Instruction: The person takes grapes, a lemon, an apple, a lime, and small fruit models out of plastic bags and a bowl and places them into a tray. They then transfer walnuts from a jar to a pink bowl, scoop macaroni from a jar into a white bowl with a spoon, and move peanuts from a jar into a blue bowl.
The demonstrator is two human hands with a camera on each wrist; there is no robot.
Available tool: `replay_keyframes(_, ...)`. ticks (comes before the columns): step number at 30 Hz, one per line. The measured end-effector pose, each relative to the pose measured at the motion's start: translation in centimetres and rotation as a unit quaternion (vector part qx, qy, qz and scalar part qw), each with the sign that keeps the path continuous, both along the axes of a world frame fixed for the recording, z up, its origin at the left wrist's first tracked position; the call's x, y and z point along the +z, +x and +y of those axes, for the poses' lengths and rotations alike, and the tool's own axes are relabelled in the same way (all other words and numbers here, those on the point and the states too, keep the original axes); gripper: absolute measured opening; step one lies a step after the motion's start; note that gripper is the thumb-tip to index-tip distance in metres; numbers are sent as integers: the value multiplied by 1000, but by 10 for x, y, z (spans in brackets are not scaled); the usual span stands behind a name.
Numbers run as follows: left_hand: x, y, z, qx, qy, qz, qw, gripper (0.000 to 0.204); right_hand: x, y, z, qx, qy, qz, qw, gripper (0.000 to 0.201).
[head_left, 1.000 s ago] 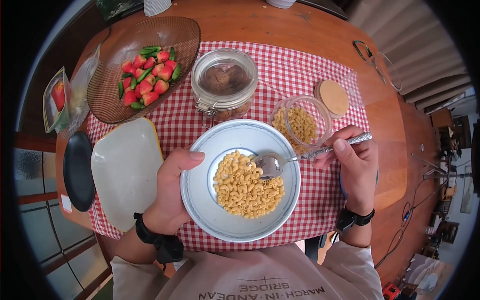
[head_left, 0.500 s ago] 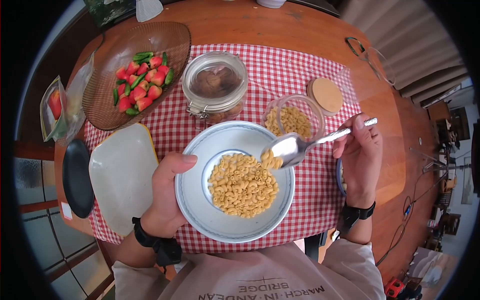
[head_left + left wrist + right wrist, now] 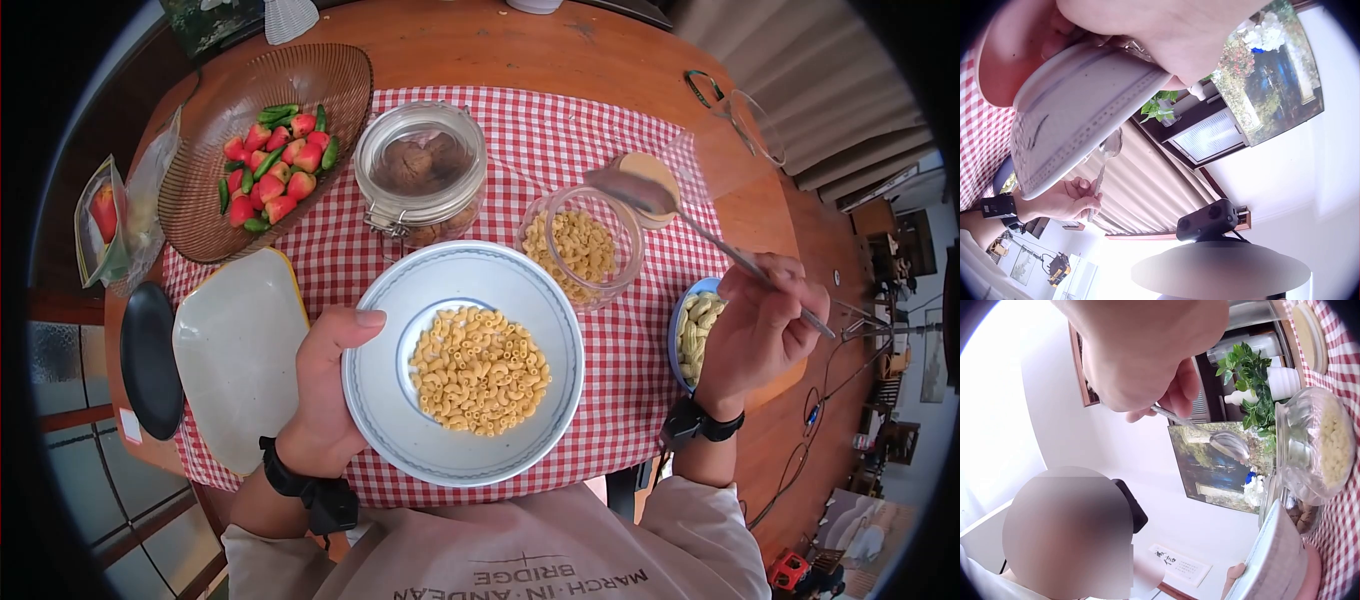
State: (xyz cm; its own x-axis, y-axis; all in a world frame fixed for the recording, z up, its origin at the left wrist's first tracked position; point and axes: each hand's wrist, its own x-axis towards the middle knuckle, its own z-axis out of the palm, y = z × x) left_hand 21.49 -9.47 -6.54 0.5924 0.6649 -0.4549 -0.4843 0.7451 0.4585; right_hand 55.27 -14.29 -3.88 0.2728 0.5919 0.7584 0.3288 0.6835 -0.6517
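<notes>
My left hand (image 3: 330, 395) grips the white bowl with blue bands (image 3: 388, 410) at its left side, thumb over the rim and fingers underneath. Elbow macaroni (image 3: 480, 370) lies in the bowl's middle. To the right, my right hand (image 3: 765, 330) pinches the handle of a metal spoon (image 3: 632, 190). Its head is raised over the far side of the open glass jar (image 3: 598, 298), which also contains macaroni, and overlaps the wooden lid (image 3: 655, 163) in the head view. No macaroni shows on the spoon (image 3: 1230, 447) in the right wrist view.
A clip-top jar (image 3: 425, 205) of brown lumps stands behind the bowl. Left are a ribbed brown basket (image 3: 185, 215) with red fruits and green peppers, a pale plate (image 3: 235, 370) and a black oval dish (image 3: 152, 360). Peanuts (image 3: 697, 330) in a blue dish sit near my right wrist.
The spoon first sat in the bowl's macaroni, then rose with some macaroni on it. Now my right hand has swung right and the spoon head is over the jar and lid.
</notes>
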Motion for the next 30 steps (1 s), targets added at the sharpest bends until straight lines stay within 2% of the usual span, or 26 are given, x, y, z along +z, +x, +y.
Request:
replay_keyframes(2,-1,0,0,0,3,-1,1000,66,1,-4,-3,32,4,-4,999,23)
replay_keyframes(4,0,0,0,0,7,-2,1000,66,5,-10,-6,107,-98,-15,989,26)
replay_keyframes(5,2,1,0,-1,12,5,1000,66,4,-15,-5,120,-111,-3,987,27)
replay_keyframes(6,3,1,0,-4,17,11,1000,66,4,-18,-6,121,-111,-2,986,27)
replay_keyframes(8,2,-1,0,-7,17,7,1000,66,2,-22,-8,133,-199,-6,971,27)
replay_keyframes(9,1,-2,0,-12,18,3,1000,66,1,-25,-9,159,-223,31,961,23)
replay_keyframes(13,0,-2,0,-12,20,14,1000,66,4,-29,-11,175,-281,65,941,18)
replay_keyframes(15,2,-1,1,-14,19,6,1000,67,6,-29,-10,188,-341,96,916,17)
replay_keyframes(22,1,-1,0,-6,18,19,1000,67,4,-25,1,178,-363,173,898,21)
replay_keyframes(27,0,-1,0,0,13,9,1000,66,-2,-12,4,244,-332,241,879,23)
replay_keyframes(30,0,-1,0,2,8,8,1000,65,2,-5,2,208,-282,267,898,25)
